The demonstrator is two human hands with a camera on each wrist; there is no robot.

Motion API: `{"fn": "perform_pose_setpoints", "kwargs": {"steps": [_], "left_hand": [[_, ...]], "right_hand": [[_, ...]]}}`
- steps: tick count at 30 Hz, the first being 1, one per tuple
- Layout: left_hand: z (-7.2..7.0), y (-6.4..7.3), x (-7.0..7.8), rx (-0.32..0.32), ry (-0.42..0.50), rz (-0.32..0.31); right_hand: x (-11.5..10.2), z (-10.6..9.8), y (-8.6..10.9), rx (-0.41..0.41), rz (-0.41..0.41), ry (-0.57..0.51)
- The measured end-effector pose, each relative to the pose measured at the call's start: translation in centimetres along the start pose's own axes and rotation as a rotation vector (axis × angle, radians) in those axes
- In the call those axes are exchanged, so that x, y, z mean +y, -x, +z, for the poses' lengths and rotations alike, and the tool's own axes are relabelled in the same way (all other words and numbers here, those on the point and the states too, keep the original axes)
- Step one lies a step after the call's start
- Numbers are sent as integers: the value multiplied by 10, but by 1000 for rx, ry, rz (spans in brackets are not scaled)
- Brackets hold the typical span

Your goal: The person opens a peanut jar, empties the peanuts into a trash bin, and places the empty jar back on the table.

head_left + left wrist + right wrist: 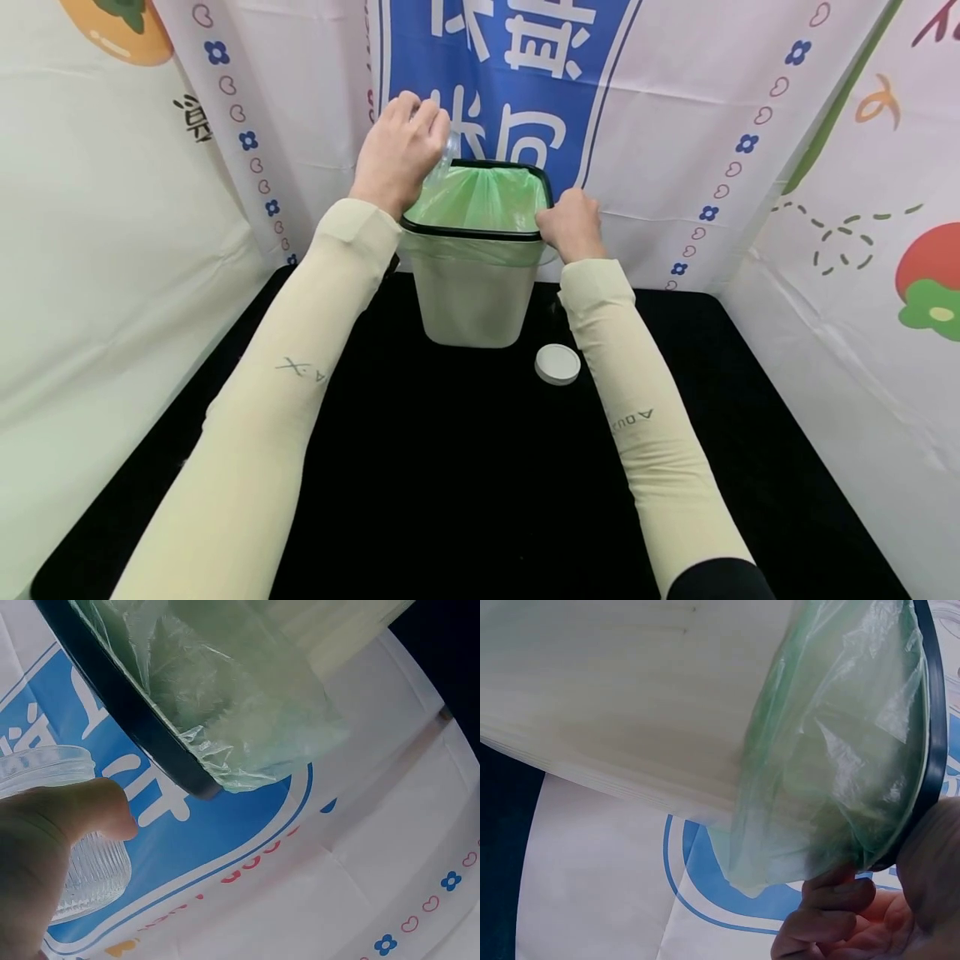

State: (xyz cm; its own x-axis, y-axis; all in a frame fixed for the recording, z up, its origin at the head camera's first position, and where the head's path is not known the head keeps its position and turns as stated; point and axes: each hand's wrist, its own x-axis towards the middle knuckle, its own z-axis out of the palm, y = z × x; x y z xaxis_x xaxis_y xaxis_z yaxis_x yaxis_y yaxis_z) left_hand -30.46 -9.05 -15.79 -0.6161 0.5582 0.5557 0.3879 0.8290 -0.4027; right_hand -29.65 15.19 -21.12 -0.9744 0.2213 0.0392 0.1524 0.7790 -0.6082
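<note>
A pale waste bin (472, 300) stands upright at the back of the black table, with a black rim (468, 234) and a green plastic bag (483, 196) lining it and folded over its outside. My left hand (401, 154) grips a clear ribbed jar (101, 874) by the bin's left side; in the head view the jar is mostly hidden behind the fingers and overlaps the rim's back left corner. At the opposite side, my right hand (573, 225) holds the rim, its curled fingers (832, 922) under the bag's edge in the right wrist view.
A round white lid (557, 364) lies on the black table (465, 475), right of the bin and near the right forearm. Behind the bin hangs a printed curtain (660, 108) with a blue panel. White cloth walls (97, 250) close in both sides.
</note>
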Motion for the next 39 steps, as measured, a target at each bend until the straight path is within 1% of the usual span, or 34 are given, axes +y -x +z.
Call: {"fn": "perform_pose_setpoints", "kwargs": {"steps": [2, 5, 9, 17, 21, 25, 29, 32, 39], "left_hand": [[-1, 1, -1, -10, 11, -27], [-1, 2, -2, -7, 40, -71], [0, 3, -3, 2, 117, -132], [3, 8, -7, -1, 245, -239], [4, 11, -8, -16, 339, -317], [5, 13, -9, -42, 415, -400], [6, 15, -11, -57, 508, -496], [7, 16, -12, -54, 567, -557], [8, 18, -14, -15, 683, -660]], "right_hand": [[0, 0, 0, -2, -3, -2], [0, 0, 0, -1, -5, -4], [1, 0, 0, 3, -5, -4], [0, 2, 0, 6, -8, -5], [1, 2, -1, 13, -4, -6], [1, 3, -1, 16, 2, -8], [0, 3, -1, 20, -1, -10], [0, 3, -2, 21, 2, -8], [0, 3, -2, 17, 11, 0]]}}
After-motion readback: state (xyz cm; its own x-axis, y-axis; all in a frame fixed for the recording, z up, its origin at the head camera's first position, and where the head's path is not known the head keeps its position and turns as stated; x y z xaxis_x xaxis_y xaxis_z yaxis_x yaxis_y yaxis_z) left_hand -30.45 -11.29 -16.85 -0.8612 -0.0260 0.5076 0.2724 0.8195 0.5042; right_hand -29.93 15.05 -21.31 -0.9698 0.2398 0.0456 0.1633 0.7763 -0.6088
